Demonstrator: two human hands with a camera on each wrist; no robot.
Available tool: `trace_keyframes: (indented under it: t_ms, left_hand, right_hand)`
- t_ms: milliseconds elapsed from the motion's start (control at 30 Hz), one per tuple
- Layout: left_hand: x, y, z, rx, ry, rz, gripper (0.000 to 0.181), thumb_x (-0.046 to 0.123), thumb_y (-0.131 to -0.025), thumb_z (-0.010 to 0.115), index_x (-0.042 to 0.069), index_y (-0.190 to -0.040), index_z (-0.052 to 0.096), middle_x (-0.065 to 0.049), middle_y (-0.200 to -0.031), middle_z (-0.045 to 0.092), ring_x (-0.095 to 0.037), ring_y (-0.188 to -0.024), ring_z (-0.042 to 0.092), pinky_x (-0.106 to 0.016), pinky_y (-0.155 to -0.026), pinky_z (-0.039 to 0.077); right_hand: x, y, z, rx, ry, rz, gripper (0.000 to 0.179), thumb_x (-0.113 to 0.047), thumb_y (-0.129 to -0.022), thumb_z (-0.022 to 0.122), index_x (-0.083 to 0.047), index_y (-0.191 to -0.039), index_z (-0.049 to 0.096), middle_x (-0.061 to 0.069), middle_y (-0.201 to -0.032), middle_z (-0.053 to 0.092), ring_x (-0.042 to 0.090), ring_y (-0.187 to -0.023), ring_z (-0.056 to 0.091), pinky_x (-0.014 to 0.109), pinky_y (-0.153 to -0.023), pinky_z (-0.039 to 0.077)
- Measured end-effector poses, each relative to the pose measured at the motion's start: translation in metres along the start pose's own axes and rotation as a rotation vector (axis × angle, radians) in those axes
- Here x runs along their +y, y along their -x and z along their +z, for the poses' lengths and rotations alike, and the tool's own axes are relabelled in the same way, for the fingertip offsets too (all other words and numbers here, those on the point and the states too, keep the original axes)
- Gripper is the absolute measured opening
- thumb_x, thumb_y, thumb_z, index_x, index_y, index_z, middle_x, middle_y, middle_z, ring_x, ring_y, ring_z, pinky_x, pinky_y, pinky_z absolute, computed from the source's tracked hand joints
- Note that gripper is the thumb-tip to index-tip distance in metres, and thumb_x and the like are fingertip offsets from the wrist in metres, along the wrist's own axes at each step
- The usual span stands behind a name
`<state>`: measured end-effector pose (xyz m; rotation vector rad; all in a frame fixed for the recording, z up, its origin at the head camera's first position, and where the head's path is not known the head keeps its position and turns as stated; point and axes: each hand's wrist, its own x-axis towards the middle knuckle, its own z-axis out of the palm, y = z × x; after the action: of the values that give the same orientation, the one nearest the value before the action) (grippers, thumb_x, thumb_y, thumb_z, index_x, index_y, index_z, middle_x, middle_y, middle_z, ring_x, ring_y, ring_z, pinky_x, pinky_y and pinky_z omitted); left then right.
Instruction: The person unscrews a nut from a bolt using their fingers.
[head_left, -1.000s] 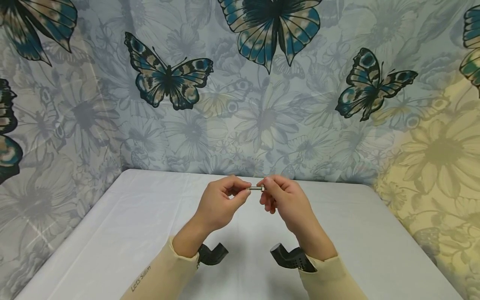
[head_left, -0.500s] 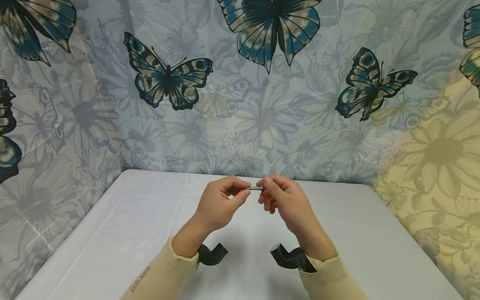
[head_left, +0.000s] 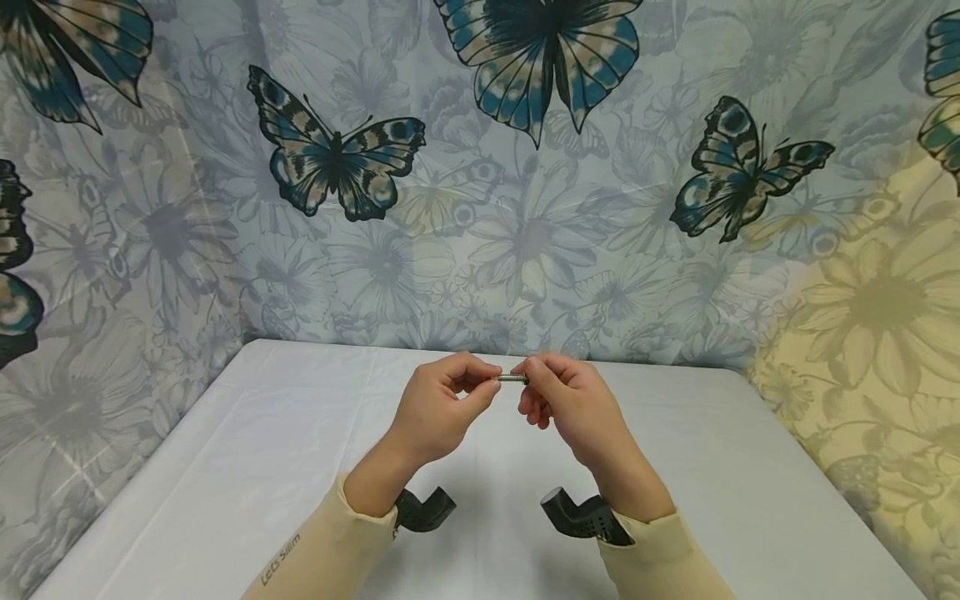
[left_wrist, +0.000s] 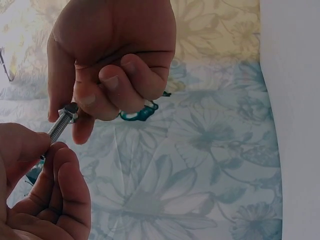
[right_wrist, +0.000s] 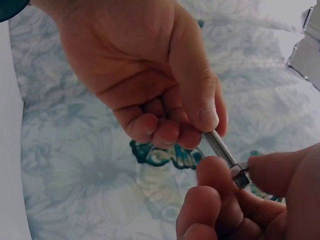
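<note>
A silver threaded bolt (head_left: 512,378) lies nearly level between the two hands, above the table. My left hand (head_left: 442,408) pinches one end of it between thumb and fingertips, hiding that end. A nut (right_wrist: 239,169) sits on the shaft near the other end, with a short stub of thread showing past it in the right wrist view. My right hand (head_left: 577,408) has thumb and index finger on either side of the nut, its other fingers curled loosely below. Bare thread shows between both hands in the left wrist view, where the bolt (left_wrist: 61,127) slants.
A white-covered table (head_left: 285,433) extends under both forearms. Behind it hangs a curtain (head_left: 480,250) printed with flowers and butterflies. Each wrist wears a black camera mount, the left mount (head_left: 425,509) and the right mount (head_left: 577,512) facing each other.
The right thumb and fingers shift slightly around the nut, covering more of it in the head view than a second ago. The left hand and bolt keep their place.
</note>
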<state>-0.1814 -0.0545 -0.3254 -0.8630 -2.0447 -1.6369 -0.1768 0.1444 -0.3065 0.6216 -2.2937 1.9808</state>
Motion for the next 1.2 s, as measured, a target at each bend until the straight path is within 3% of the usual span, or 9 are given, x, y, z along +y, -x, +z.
trace_keyframes:
  t_ms: [100, 267, 500, 733, 933, 1100, 1200]
  left_hand:
    - [-0.0008, 0.0002, -0.0001, 0.001, 0.001, 0.001, 0.011, 0.004, -0.091, 0.071, 0.009, -0.099, 0.075, 0.004, -0.085, 0.071, -0.014, -0.073, 0.062, -0.032, -0.064, 0.052]
    - [-0.0008, 0.0002, -0.001, 0.002, -0.001, -0.004, 0.011, 0.004, -0.091, 0.071, 0.01, -0.1, 0.075, 0.004, -0.084, 0.071, -0.014, -0.072, 0.062, -0.031, -0.063, 0.051]
    - [0.0002, 0.0005, -0.0009, 0.002, 0.009, -0.003, 0.011, 0.004, -0.091, 0.071, 0.009, -0.099, 0.076, 0.003, -0.085, 0.072, -0.014, -0.073, 0.063, -0.032, -0.064, 0.052]
    - [-0.0001, 0.0007, -0.0003, -0.002, 0.007, -0.006, 0.011, 0.003, -0.091, 0.071, 0.009, -0.099, 0.075, 0.006, -0.084, 0.071, -0.014, -0.073, 0.063, -0.031, -0.062, 0.05]
    - [-0.0003, 0.0006, 0.0002, -0.001, 0.012, 0.004, 0.011, 0.002, -0.091, 0.071, 0.008, -0.099, 0.075, 0.002, -0.085, 0.072, -0.014, -0.073, 0.063, -0.032, -0.063, 0.052]
    - [0.0005, 0.0008, -0.0004, -0.004, 0.0, -0.003, 0.012, 0.003, -0.091, 0.071, 0.01, -0.099, 0.075, 0.004, -0.085, 0.071, -0.013, -0.073, 0.062, -0.032, -0.064, 0.052]
    - [0.0007, 0.0013, -0.001, 0.0, -0.009, -0.011, 0.011, 0.004, -0.091, 0.071, 0.01, -0.099, 0.076, 0.007, -0.085, 0.071, -0.013, -0.073, 0.062, -0.032, -0.065, 0.052]
  right_hand:
    - [0.0005, 0.0003, 0.0003, -0.002, 0.002, -0.017, 0.024, -0.017, -0.103, 0.056, 0.005, -0.105, 0.065, 0.018, -0.076, 0.061, 0.026, -0.061, 0.054, 0.031, -0.056, 0.047]
    - [-0.0014, 0.0015, 0.0004, -0.005, -0.012, -0.018, 0.023, -0.009, -0.098, 0.058, 0.0, -0.118, 0.063, 0.02, -0.096, 0.063, 0.027, -0.063, 0.057, 0.032, -0.058, 0.048]
    - [-0.0002, 0.0007, 0.0016, -0.009, -0.002, -0.009, 0.028, -0.023, -0.105, 0.054, 0.002, -0.104, 0.066, 0.018, -0.076, 0.063, 0.025, -0.059, 0.054, 0.03, -0.056, 0.047]
    - [0.0004, 0.001, 0.0002, -0.019, -0.044, -0.016, 0.024, -0.014, -0.1, 0.058, 0.003, -0.116, 0.063, 0.02, -0.089, 0.065, 0.025, -0.06, 0.057, 0.031, -0.055, 0.047]
    - [0.0011, 0.0002, 0.0008, -0.031, -0.014, -0.004, 0.027, -0.023, -0.105, 0.054, 0.001, -0.104, 0.066, 0.019, -0.073, 0.06, 0.025, -0.058, 0.053, 0.031, -0.054, 0.047]
    - [0.0006, 0.0014, 0.0001, -0.033, -0.011, -0.035, 0.019, -0.012, -0.099, 0.058, 0.001, -0.111, 0.065, 0.02, -0.088, 0.064, 0.028, -0.062, 0.056, 0.032, -0.057, 0.048]
    - [0.0008, 0.0017, -0.0002, -0.033, -0.016, -0.032, 0.023, -0.016, -0.101, 0.057, 0.002, -0.113, 0.064, 0.02, -0.088, 0.065, 0.028, -0.062, 0.058, 0.032, -0.057, 0.049]
